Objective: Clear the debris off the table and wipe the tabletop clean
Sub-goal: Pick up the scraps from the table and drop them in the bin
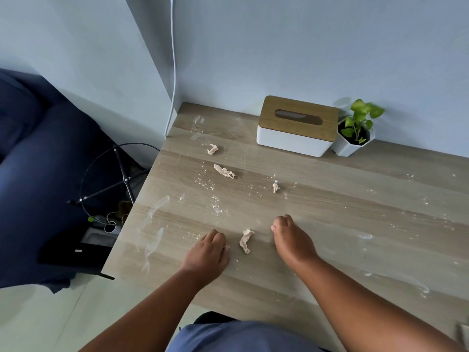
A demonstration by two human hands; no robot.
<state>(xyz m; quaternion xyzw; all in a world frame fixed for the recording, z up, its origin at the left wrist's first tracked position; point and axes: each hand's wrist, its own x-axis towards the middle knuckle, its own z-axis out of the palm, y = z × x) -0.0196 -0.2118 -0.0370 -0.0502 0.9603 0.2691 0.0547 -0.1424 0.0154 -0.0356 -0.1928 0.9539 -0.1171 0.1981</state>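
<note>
Your left hand [209,251] and right hand [289,237], fingers curled, holding nothing visible, flank nearest dough scrap [246,240]; 3 scraps farther on floury table [355,224]. Debris-clearing step: pinch it next.

The light wood-grain tabletop [330,199] runs in pale beige and grey-brown streaks, dusted with white powder smears [154,212]. Four crumpled scraps on it are pale pinkish-beige, the nearest one [246,240] included. The rectangular tissue box [291,138] has a white body and a tan wooden lid. A white faceted pot [347,148] holds bright green leaves [363,113]. The wall looks pale blue-grey, perhaps tinted by the light.
</note>
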